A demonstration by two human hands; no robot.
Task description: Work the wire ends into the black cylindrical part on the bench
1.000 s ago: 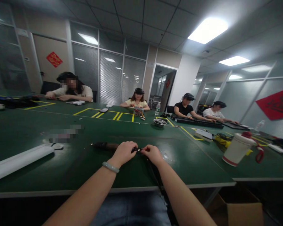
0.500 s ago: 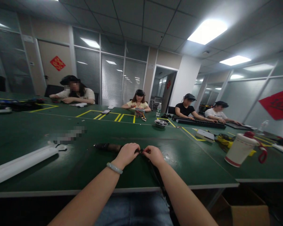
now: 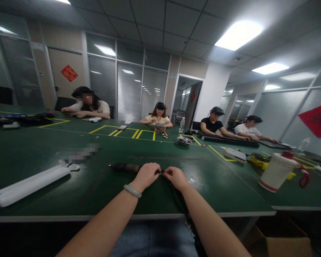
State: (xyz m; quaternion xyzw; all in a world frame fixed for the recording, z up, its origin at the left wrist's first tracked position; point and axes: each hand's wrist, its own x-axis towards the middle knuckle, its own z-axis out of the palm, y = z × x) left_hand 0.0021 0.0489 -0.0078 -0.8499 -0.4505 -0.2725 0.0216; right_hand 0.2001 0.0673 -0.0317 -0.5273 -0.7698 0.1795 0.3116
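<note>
A dark, slim electric screwdriver (image 3: 125,167) lies on the green table, its metal tip pointing left. My left hand (image 3: 149,173) is closed round its rear end, with thumb and fingers pinched near the tail. Close beside it, my right hand (image 3: 176,176) pinches a small dark piece at that tail, seemingly the cable's plug; the fingers hide most of it. A black cable (image 3: 179,201) runs from under my right hand down over the table edge. Whether plug and tool are joined cannot be made out.
A long white power strip (image 3: 33,185) lies to the left. On the right stand a white tumbler (image 3: 276,173) with a red lid and a white box (image 3: 235,155). A metal bowl (image 3: 184,141) with small dark parts sits ahead. Several people work across the table (image 3: 109,146).
The whole view has shifted slightly, so things sit a little further right. Both hands keep nearly the same hold at the screwdriver's tail, with only small finger movement.
</note>
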